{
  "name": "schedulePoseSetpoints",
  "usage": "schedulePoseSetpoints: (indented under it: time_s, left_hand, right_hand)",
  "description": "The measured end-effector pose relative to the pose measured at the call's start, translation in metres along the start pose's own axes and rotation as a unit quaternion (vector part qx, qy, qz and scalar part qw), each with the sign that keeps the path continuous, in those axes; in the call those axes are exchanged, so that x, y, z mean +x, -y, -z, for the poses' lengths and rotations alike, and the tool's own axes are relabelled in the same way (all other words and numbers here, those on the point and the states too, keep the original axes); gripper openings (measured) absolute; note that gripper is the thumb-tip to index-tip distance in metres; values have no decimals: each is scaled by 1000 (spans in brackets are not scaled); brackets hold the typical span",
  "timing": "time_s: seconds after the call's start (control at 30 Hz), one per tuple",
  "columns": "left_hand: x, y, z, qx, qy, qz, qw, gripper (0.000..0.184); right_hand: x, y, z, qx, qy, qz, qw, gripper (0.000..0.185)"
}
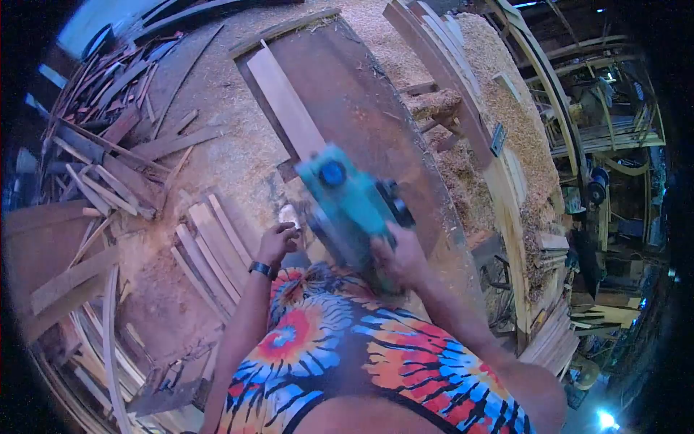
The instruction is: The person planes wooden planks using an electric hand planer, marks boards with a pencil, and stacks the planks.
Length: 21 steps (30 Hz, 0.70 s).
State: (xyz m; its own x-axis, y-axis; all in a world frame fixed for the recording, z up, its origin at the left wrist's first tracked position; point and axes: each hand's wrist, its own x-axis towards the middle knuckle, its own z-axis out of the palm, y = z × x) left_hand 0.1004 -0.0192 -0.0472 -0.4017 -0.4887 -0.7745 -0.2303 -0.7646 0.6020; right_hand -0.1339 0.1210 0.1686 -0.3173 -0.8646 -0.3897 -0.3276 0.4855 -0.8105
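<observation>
A green electric planer (354, 192) with a round blue knob sits, slightly blurred, over the near part of a long pale board (285, 98). My right hand (400, 253) is wrapped round the rear of the planer. To the left of the planer is my left hand (280, 242), with a dark band on the wrist and fingers loosely bent and apart. Just beyond its fingertips is a small bright whitish patch (290, 215); I cannot tell what it is. The board lies along the left side of a brown workbench (376, 123), its near end hidden under the planer.
Wood strips (217, 239) lie at the left on the dusty ground. Farther left is a scrap wood pile (123, 94). Right of the bench, a long timber beam (499, 188) stands among heaped shavings (473, 65). A cross strip (285, 32) edges the bench's far end.
</observation>
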Motion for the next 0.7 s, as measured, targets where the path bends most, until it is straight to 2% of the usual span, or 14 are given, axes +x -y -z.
schedulePoseSetpoints:
  time_s: [0.1,0.2,0.33,0.43,0.53,0.63,0.7]
  left_hand:
    - [7,4,-4,31,15,4,999,37]
    - [5,5,-12,28,25,0,999,37]
    - [11,14,-17,5,52,-1,999,35]
    - [5,13,-23,2,40,0,999,34]
    - [3,14,-22,19,42,-18,999,34]
    - [-7,9,-15,5,37,1,999,35]
    - [-8,12,-7,-9,23,4,1000,34]
  right_hand:
    - [-68,-39,8,-16,6,-14,1000,52]
    - [-84,-48,11,-39,4,-13,999,53]
    - [-73,-43,6,-9,-15,24,1000,54]
    - [-58,-22,5,17,-1,-16,1000,56]
    - [-38,-22,6,-37,9,-28,999,58]
    - [-17,-3,2,-5,-23,37,999,57]
    - [-2,3,2,-4,-15,45,999,57]
